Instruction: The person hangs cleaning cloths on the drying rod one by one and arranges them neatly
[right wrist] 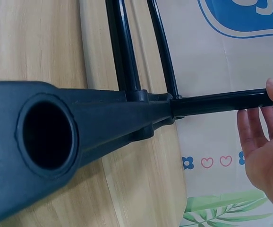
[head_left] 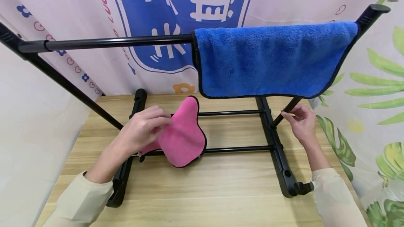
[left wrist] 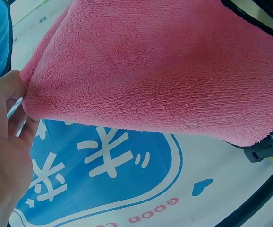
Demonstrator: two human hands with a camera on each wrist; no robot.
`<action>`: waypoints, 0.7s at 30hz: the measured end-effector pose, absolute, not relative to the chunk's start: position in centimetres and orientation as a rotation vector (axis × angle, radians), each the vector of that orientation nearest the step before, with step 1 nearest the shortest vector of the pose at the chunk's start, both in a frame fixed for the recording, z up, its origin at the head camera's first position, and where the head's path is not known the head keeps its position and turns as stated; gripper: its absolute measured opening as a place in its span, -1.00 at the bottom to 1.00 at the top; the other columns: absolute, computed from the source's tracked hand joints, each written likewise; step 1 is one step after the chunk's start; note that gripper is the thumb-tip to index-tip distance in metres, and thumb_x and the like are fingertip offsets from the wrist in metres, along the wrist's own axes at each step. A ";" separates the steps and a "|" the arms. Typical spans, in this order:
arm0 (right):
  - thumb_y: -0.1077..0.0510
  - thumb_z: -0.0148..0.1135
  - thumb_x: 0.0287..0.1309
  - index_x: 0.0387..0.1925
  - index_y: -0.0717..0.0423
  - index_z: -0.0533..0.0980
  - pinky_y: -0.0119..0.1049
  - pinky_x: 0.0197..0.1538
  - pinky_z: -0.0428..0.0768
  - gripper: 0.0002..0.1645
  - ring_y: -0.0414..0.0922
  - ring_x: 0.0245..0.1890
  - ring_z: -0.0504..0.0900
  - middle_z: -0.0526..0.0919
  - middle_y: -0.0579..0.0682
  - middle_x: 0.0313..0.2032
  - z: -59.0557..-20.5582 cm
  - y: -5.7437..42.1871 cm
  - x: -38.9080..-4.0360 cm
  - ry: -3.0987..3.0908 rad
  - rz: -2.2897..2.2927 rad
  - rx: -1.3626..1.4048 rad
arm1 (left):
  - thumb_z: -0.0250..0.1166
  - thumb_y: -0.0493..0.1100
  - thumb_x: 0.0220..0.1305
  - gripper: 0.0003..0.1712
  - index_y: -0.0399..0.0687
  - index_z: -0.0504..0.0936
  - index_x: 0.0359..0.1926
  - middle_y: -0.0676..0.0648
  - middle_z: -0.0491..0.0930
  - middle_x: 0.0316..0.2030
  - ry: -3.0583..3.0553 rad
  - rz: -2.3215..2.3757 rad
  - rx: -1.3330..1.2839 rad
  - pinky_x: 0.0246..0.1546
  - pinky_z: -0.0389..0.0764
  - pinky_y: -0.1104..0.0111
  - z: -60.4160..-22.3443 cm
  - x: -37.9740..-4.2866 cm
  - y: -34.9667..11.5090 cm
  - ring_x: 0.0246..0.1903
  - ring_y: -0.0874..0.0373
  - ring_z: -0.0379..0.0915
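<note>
A pink plush cloth [head_left: 186,136] with black edging hangs from my left hand [head_left: 145,127], whose fingertips pinch it near one edge. In the left wrist view the pink cloth [left wrist: 155,71] stretches away from the left hand [left wrist: 9,137]. Its lower part is by the rack's lower front bar [head_left: 236,149]. My right hand [head_left: 301,122] holds the rack's right upright post [head_left: 285,112] between thumb and fingers. The right wrist view shows that post [right wrist: 217,103] in the right hand [right wrist: 268,146]. A blue plush towel [head_left: 274,62] is draped over the right part of the top bar [head_left: 123,42].
The black rack's left foot [head_left: 118,192] and right foot [head_left: 285,181] stand on a wood-grain table [head_left: 202,199]. Behind is a printed curtain [head_left: 176,20] with a blue sign; leaf-patterned cloth [head_left: 375,90] hangs at right. The left post [head_left: 75,92] leans outward.
</note>
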State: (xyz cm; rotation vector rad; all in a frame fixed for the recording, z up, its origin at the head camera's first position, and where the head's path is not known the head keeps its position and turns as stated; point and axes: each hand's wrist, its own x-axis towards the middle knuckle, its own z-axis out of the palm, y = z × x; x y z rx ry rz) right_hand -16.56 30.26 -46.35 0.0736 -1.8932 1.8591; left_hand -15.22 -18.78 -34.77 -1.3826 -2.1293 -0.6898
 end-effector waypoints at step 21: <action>0.63 0.37 0.04 -0.35 0.53 0.49 -0.54 -0.21 0.67 -0.80 -0.28 -0.34 0.73 0.75 -0.17 -0.42 -46.3 30.3 -16.4 -1.931 1.840 0.004 | 0.25 -0.63 0.05 -0.72 -0.35 0.77 -0.29 -0.22 0.66 -0.22 -2.079 -0.665 -1.348 -0.12 0.66 0.26 -32.6 -15.4 -19.6 -0.18 -0.07 0.59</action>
